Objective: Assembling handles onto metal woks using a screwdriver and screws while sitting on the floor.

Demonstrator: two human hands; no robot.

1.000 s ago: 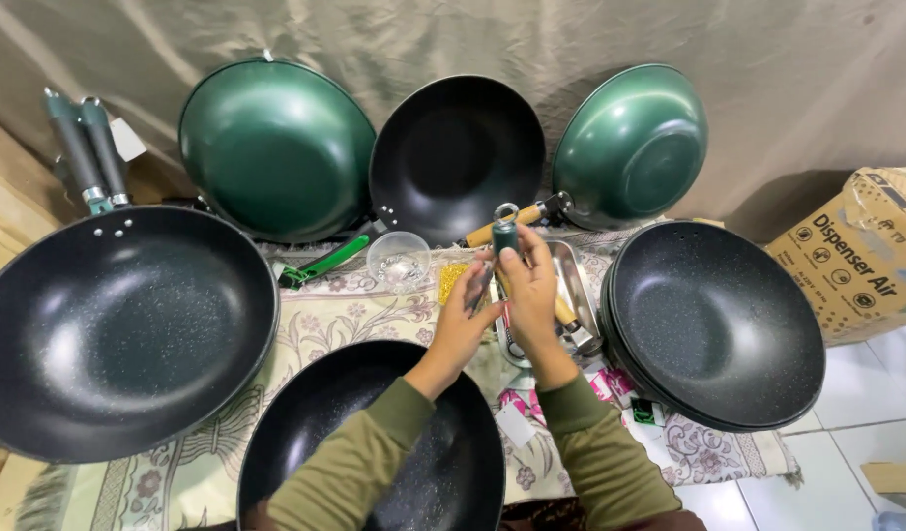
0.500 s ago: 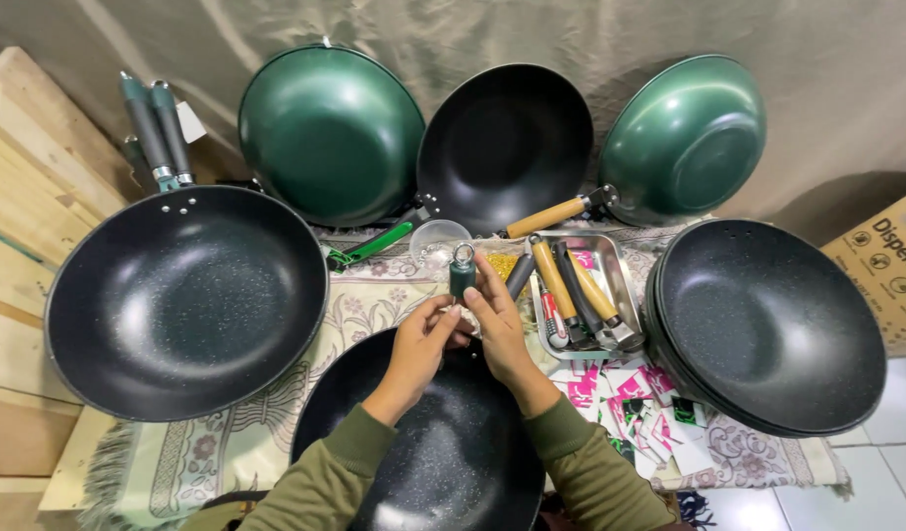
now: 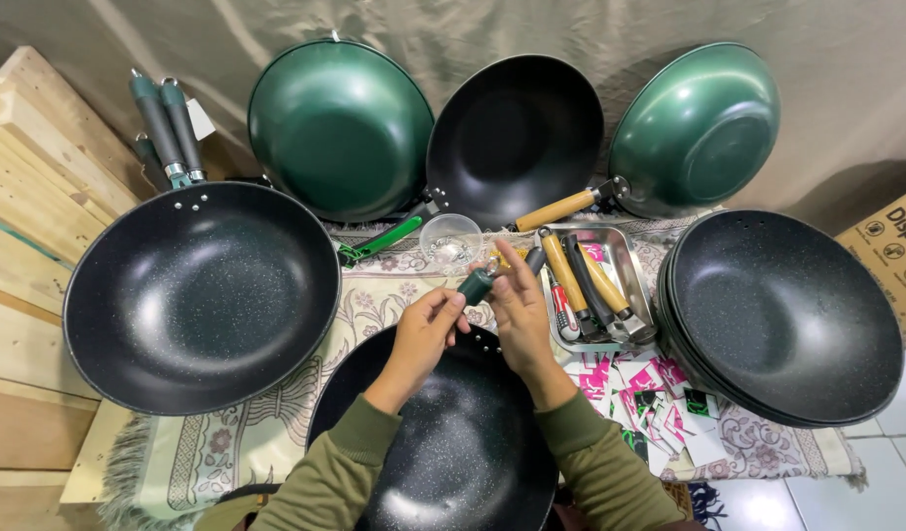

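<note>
Both hands have drawn back toward the person since half a second ago, and the dark green handle [image 3: 475, 285] now sits lower, over the far rim of the near black wok [image 3: 443, 452]. Left hand [image 3: 423, 334] pinches the handle's lower end with its fingertips; right hand [image 3: 520, 305] closes its fingers on the upper end, so both grips grasp the handle, held tilted just above the wok. Just right of the wok's far rim, a steel tray [image 3: 632, 265] holds several loose handles, wooden and black, lying side by side. Beyond the wok a small clear glass bowl [image 3: 451, 239] stands on the patterned cloth [image 3: 374, 295]; I cannot tell what is in it. Pink and white cards [image 3: 635, 388] lie scattered right of the wok. A large black speckled pan [image 3: 202, 295] sits to the wok's left.
</note>
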